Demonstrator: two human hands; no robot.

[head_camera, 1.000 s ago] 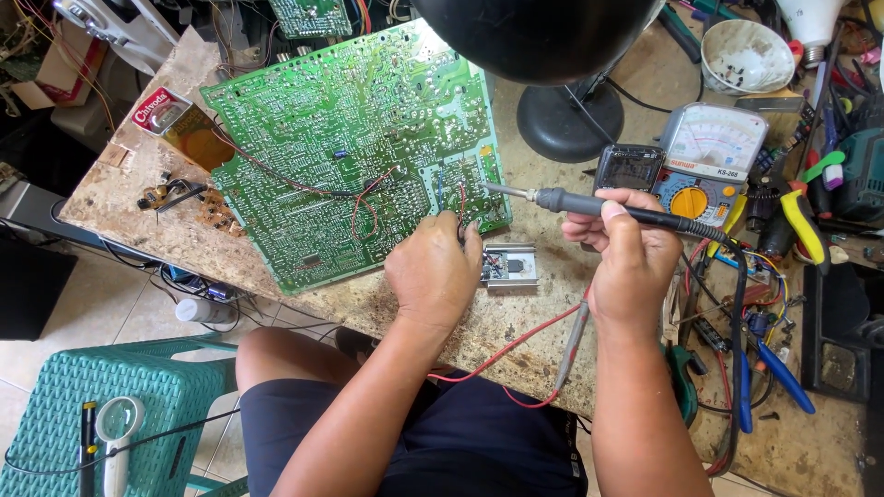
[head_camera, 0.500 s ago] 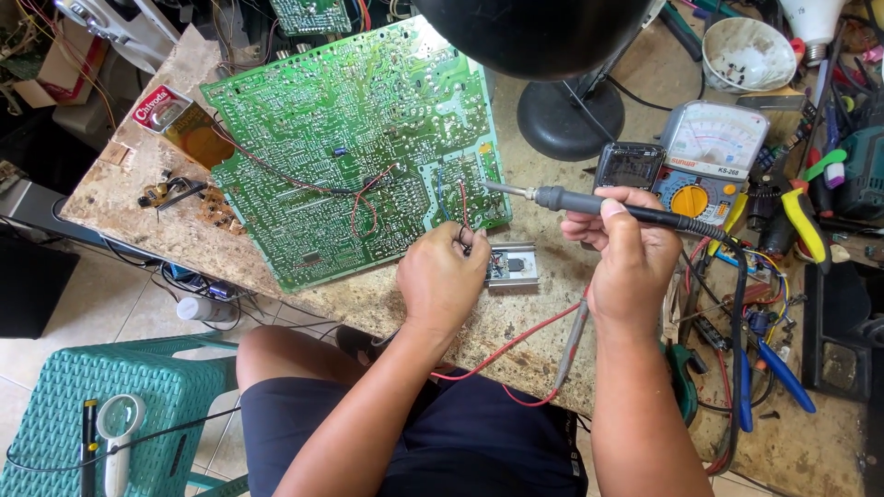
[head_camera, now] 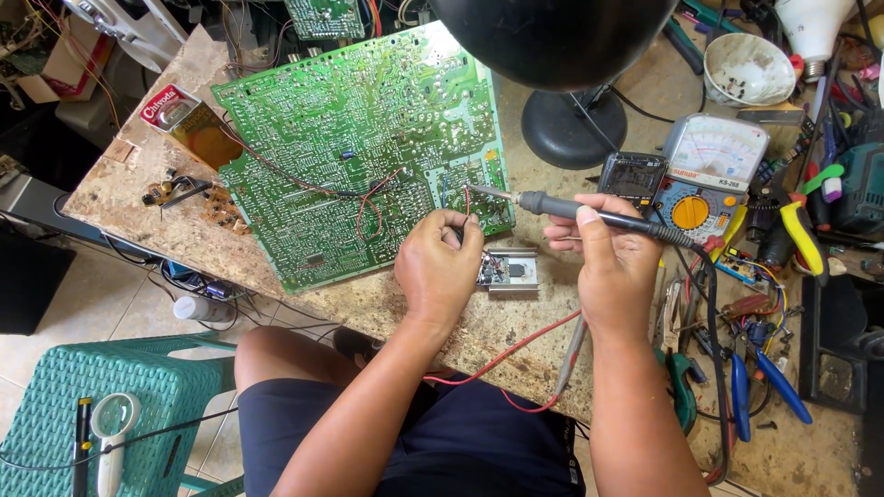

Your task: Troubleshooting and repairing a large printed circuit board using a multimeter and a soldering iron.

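A large green circuit board (head_camera: 350, 147) lies solder side up on the stone-topped bench. My left hand (head_camera: 440, 267) pinches a thin red wire (head_camera: 467, 204) at the board's lower right corner. My right hand (head_camera: 612, 253) grips a dark soldering iron (head_camera: 589, 213), its tip touching the board just right of that wire. A small heat-sinked module (head_camera: 506, 271) sits on the bench between my hands.
A black lamp head (head_camera: 552, 37) and its round base (head_camera: 571, 129) stand behind. An analog multimeter (head_camera: 704, 175), pliers with blue handles (head_camera: 760, 387), a white bowl (head_camera: 748, 69) and loose tools crowd the right. A green stool (head_camera: 101, 414) with a magnifier stands lower left.
My left hand has shifted slightly up and left toward the board corner with the red wire. The soldering iron stays at nearly the same spot.
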